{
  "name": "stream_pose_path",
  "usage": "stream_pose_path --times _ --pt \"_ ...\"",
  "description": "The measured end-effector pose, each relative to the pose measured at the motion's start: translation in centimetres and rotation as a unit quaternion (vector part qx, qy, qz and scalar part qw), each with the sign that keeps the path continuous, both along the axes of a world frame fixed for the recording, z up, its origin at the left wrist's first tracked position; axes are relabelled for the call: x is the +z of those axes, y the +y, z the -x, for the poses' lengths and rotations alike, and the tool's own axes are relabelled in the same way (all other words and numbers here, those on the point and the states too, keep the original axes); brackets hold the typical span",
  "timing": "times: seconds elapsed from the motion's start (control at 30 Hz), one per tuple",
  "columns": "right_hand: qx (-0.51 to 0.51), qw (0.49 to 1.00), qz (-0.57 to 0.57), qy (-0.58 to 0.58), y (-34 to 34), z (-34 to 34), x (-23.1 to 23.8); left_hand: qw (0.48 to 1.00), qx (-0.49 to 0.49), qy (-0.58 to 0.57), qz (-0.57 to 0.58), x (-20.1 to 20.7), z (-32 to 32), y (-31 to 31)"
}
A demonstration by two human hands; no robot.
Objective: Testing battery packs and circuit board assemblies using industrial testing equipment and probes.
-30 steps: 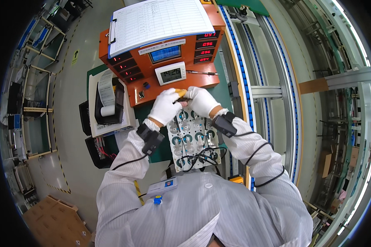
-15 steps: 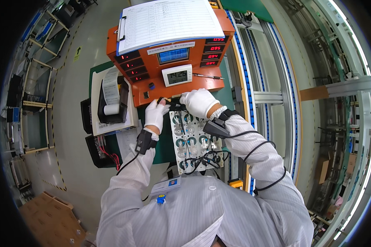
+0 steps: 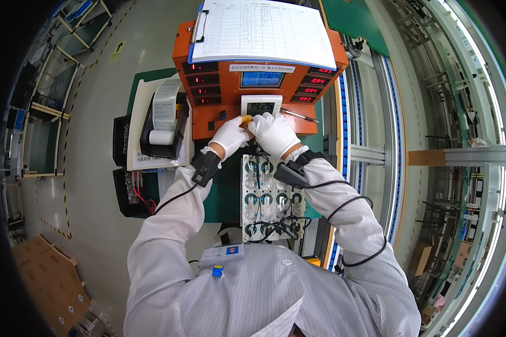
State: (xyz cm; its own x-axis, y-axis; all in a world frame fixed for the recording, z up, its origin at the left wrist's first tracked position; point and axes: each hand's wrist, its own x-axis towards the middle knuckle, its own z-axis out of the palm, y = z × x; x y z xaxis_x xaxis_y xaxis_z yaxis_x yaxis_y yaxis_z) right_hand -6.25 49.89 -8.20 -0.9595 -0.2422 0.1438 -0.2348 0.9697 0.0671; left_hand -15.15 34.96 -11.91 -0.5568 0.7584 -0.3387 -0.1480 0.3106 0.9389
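Observation:
My left hand [image 3: 230,138], in a white glove, is closed with its fingertips pinched together. Beside it, almost touching, my white-gloved right hand [image 3: 274,135] is closed too. A small yellow-orange piece [image 3: 246,119] shows at the left fingertips, too small to name; what the right fingers hold is hidden. Both hands are at the front of the orange test instrument [image 3: 233,106], just before the white digital clock [image 3: 264,100]. Below them lies a white tray [image 3: 245,224] holding several round parts with tangled black cables [image 3: 281,223].
A clipboard [image 3: 264,33] with a ruled form lies on the instrument, and a pen [image 3: 298,115] rests by the clock. On the left stand a label printer [image 3: 164,147] and a black bin [image 3: 130,194] with red wires. A conveyor rail [image 3: 344,168] runs along the right.
My hands have come together, the left moving right, and now sit in front of the clock. The instrument and tray appear shifted right in view.

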Motion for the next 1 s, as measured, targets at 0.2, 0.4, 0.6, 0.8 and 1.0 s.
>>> stream_pose_path --times 0.2,0.4,0.6,0.8,1.0 --pt "-0.041 0.999 0.009 -0.010 -0.2 -0.4 -1.2 0.948 -0.059 0.283 0.133 1.5 1.0 -1.5" --pt "-0.252 0.910 0.265 -0.193 -0.1 -0.4 -1.1 0.912 -0.074 0.395 0.081 0.4 0.2 -1.7" --pt "-0.209 0.900 0.320 -0.210 2.1 -0.3 -2.4 0.876 -0.105 0.458 0.106 -0.1 -0.1 -0.9" --pt "-0.135 0.953 0.163 -0.219 -0.2 -0.7 2.9 0.874 -0.117 0.450 0.141 0.0 -0.1 -0.7" --pt "-0.116 0.973 0.135 -0.150 0.1 -1.4 0.9 0.909 -0.103 0.380 0.137 0.0 -0.2 -0.7"
